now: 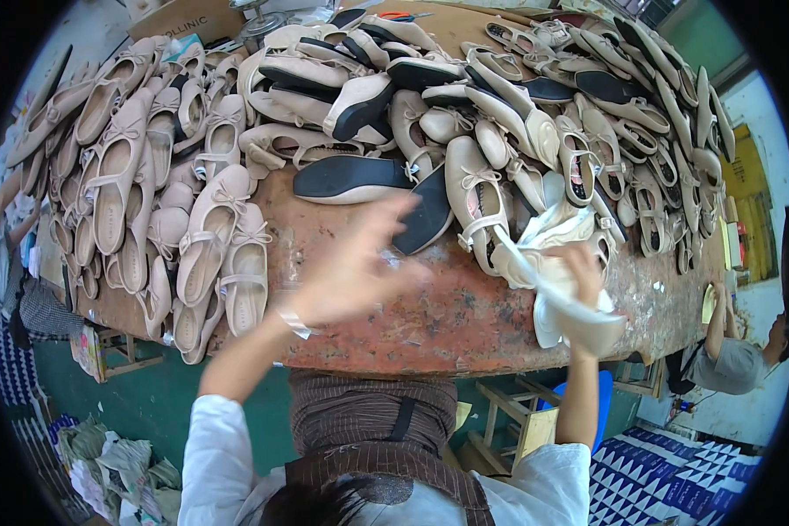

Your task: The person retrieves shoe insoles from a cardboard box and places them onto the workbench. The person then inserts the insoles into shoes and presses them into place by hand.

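Note:
My left hand, smeared by motion, is raised over the table with its fingers apart and nothing visible in them. Just beyond it a beige flat shoe lies on its side with its black sole showing, beside another black sole. My right hand is bent over a heap of thin white insole-like pieces. A long pale insole-shaped piece, also blurred, crosses that hand and its wrist; the fingers look closed on it. Left of this heap, a beige shoe with a bow and strap stands sole down.
Piled beige shoes cover the table's left side; more shoes fill the back and right. The worn reddish tabletop shows in front. A wooden stool stands below the edge. Other people are at both sides.

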Demonstrator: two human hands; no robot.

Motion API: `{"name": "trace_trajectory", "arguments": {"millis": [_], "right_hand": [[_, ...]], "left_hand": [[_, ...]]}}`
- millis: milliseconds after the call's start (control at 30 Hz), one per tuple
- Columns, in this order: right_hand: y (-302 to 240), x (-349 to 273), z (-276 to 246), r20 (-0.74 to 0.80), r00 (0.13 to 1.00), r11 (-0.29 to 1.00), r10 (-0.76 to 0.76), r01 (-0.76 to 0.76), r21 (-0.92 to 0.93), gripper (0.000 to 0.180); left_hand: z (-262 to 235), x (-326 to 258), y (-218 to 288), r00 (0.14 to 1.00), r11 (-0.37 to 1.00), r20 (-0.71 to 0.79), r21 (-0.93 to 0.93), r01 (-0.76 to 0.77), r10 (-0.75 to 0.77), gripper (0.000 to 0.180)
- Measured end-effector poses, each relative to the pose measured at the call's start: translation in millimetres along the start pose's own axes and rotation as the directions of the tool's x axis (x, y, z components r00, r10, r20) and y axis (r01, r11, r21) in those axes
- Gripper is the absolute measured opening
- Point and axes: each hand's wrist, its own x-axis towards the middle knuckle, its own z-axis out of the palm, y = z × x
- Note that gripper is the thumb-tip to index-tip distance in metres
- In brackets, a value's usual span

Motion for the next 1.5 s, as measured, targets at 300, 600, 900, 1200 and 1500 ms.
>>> {"name": "trace_trajectory", "arguments": {"millis": [300,600,900,1200,1500], "right_hand": [[-17,-1,26,0.091,0.979,0.983,-0.183,0.185,-0.014,0.030],[-11,17,-5,-0.197,0.924,0.202,0.328,0.136,0.970,0.040],[-30,28,31,-0.123,0.872,0.223,0.474,0.016,0.975,0.050],[-61,14,52,-0.077,0.841,0.146,0.535,-0.003,0.989,0.053],[18,-14,-9,-0.032,0.779,-0.427,0.626,0.377,0.822,0.034]], "left_hand": [[127,42,-82,0.896,0.916,0.376,0.221,-0.336,0.238,0.098],[149,34,-48,0.939,0.935,-0.082,-0.097,-0.342,0.335,0.093],[127,12,-3,0.957,0.975,-0.249,0.201,-0.096,0.146,0.072],[156,-4,-13,0.987,0.993,-0.141,-0.080,-0.086,0.074,0.049],[167,50,-43,0.939,0.948,-0.338,-0.316,-0.044,-0.069,0.062]]}}
